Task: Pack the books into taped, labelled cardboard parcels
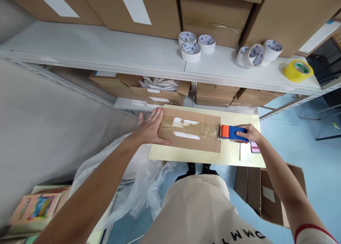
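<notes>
A brown cardboard box (pixel 190 142) lies flat on a pale yellow tabletop (pixel 186 158), with clear tape along its middle and two torn white labels. My left hand (pixel 150 127) rests on the box's left end, fingers spread and thumb along its near side. In my right hand (pixel 250 133) is a blue and orange tape dispenser (pixel 234 133), gripped at its blue body. The dispenser's orange head touches or nearly touches the box's right end, where the tape looks crinkled.
A grey shelf (pixel 119 52) behind holds large cartons, white tape rolls (pixel 191 52) and a yellow tape roll (pixel 298 70). A phone (pixel 255 147) and white paper (pixel 245 152) lie at the table's right. An open carton (pixel 266 190) and plastic sheeting (pixel 133 180) are below.
</notes>
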### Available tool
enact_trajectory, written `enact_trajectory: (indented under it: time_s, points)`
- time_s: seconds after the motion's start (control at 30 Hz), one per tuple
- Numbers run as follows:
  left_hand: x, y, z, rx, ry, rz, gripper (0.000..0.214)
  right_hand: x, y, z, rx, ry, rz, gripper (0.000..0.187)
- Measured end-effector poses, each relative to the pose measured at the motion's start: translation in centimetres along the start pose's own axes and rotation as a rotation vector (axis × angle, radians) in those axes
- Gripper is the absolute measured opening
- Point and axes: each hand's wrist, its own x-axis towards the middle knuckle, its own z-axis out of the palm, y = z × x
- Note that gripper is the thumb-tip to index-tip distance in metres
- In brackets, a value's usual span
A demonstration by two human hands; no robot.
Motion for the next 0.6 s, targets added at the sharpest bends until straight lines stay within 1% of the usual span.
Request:
enact_trajectory:
  time_s: [0.07, 0.1, 0.13, 0.2, 0.33, 0.37, 0.4, 0.47, 0.53, 0.6]
  points:
    - [-0.4, -0.2, 0.0, 0.028, 0.022, -0.088, 0.135, 1.8, -0.9, 1.7, 0.006, -0.038, -0.057, 0.057]
    - [-0.5, 0.3, 0.0, 0.032, 0.043, -0.108, 0.132, 2.5, -1.2, 2.3, 0.015, -0.057, -0.077, 0.056]
    - [-0.4, 1.3, 0.1, 0.028, 0.062, -0.104, 0.130, 3.1, -1.4, 2.8, 0.028, -0.075, -0.090, 0.056]
    - [0.1, 4.6, 0.3, -0.008, 0.079, -0.027, 0.131, 3.8, -1.5, 3.3, 0.056, -0.107, -0.096, 0.055]
    - [1.5, 13.0, 0.4, -0.165, 0.054, 0.273, 0.137, 4.0, -1.0, 3.7, 0.096, -0.135, -0.086, 0.058]
    - [1.8, 14.7, 0.5, -0.224, 0.055, 0.317, 0.138, 4.0, -0.8, 3.9, 0.100, -0.133, -0.092, 0.059]
    - [2.0, 16.0, 0.6, -0.269, 0.063, 0.332, 0.137, 4.0, -0.6, 4.0, 0.102, -0.127, -0.102, 0.058]
    - [2.3, 17.3, 0.8, -0.308, 0.071, 0.323, 0.136, 3.7, 0.0, 4.2, 0.110, -0.117, -0.121, 0.057]
    - [2.6, 17.4, 1.1, -0.296, 0.071, 0.303, 0.137, 3.2, 0.8, 3.8, 0.115, -0.105, -0.137, 0.058]
    - [2.9, 17.1, 1.2, -0.270, 0.061, 0.300, 0.139, 2.2, 1.5, 2.7, 0.079, -0.090, -0.131, 0.059]
